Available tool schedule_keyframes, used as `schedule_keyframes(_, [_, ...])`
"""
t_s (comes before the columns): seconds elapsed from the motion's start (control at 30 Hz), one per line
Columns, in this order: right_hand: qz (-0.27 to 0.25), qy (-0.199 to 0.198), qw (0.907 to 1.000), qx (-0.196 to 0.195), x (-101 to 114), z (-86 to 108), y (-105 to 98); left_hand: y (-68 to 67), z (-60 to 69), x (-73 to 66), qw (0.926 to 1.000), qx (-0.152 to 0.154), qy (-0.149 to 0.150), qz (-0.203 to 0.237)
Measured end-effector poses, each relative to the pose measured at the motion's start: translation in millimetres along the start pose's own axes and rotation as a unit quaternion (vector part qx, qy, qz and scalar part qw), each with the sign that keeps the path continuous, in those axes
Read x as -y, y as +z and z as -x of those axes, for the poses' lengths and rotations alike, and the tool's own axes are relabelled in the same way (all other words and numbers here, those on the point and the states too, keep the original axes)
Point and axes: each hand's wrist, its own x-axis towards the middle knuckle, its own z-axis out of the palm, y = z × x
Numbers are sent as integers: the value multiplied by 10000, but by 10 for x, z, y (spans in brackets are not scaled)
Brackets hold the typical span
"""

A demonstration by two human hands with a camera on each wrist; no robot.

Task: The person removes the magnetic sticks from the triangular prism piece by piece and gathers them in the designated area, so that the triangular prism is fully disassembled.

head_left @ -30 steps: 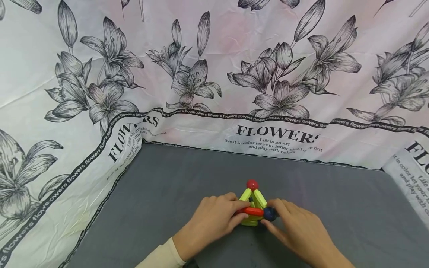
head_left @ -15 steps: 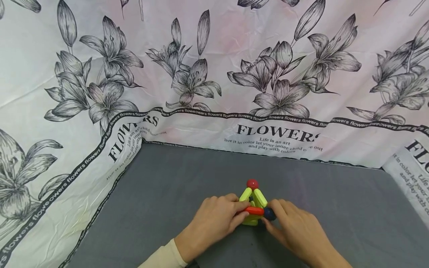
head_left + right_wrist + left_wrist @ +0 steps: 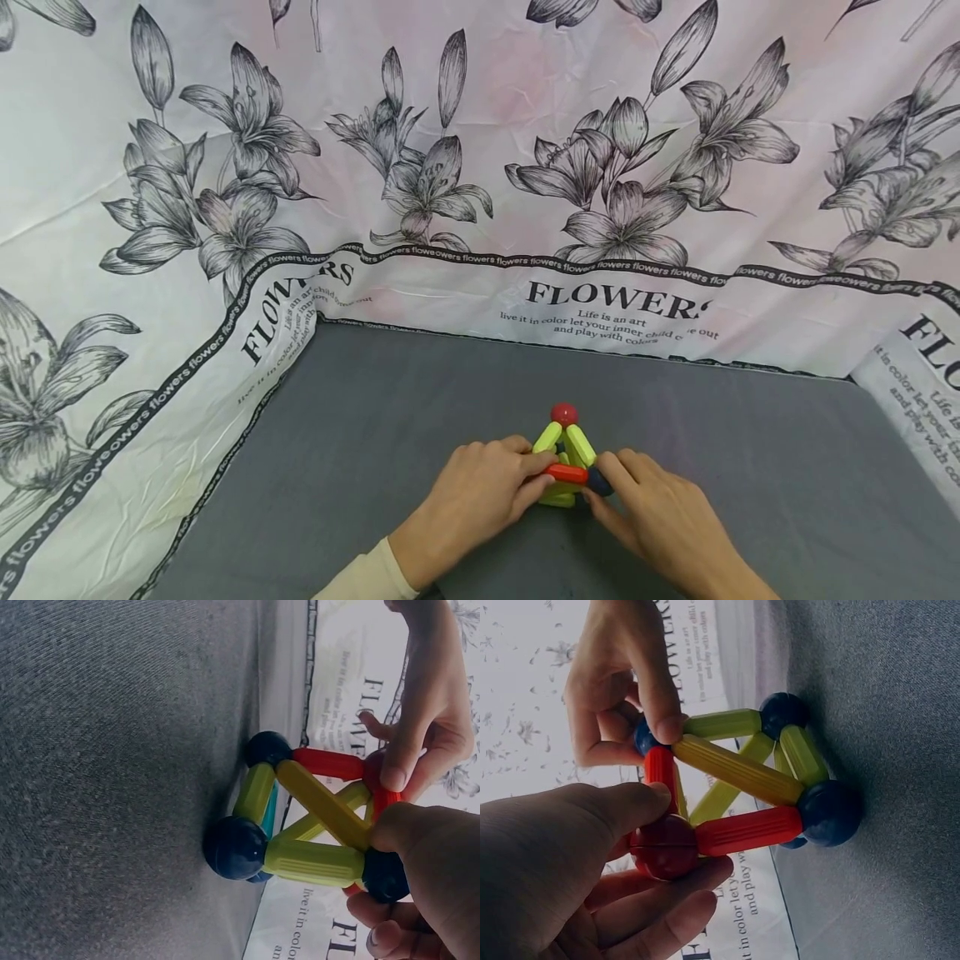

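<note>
A ball-and-stick frame of ribbed rods and balls stands on the grey surface between both hands. My left hand [image 3: 480, 492] grips it at an upper red ball [image 3: 662, 847], its thumb along a short red rod [image 3: 566, 473]. At that rod's other end, my right hand [image 3: 663, 512] pinches a dark blue ball [image 3: 386, 876] between thumb and fingers. A yellow rod [image 3: 739, 769] slants from that ball to a lower dark blue ball [image 3: 830, 813]. Lime-green rods [image 3: 313, 861] form other sides. Farther back, another red ball [image 3: 564, 414] tops two lime-green rods [image 3: 580, 445].
The grey cloth surface [image 3: 405, 392] spreads around the frame. White flower-printed cloth [image 3: 480, 208] hangs behind it and along the left side [image 3: 187, 400]. A teal rod [image 3: 270, 810] shows low in the frame in the right wrist view.
Both hands keep their holds, and the frame stays in nearly the same place. My right hand has shifted slightly left, and its fingers cover more of the dark blue ball.
</note>
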Motion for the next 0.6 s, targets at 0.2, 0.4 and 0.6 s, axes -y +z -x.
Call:
schedule_keyframes(0.2, [-71, 40, 9999, -139, 15, 30, 46, 8, 11, -13, 10000, 6, -8, -14])
schedule_keyframes(0.4, [-13, 8, 9995, -328, 18, 30, 62, 12, 1, -25, 10000, -38, 34, -17])
schedule_keyframes(0.6, [-66, 43, 9992, -390, 23, 4, 68, 4, -6, -23, 10000, -32, 4, -75])
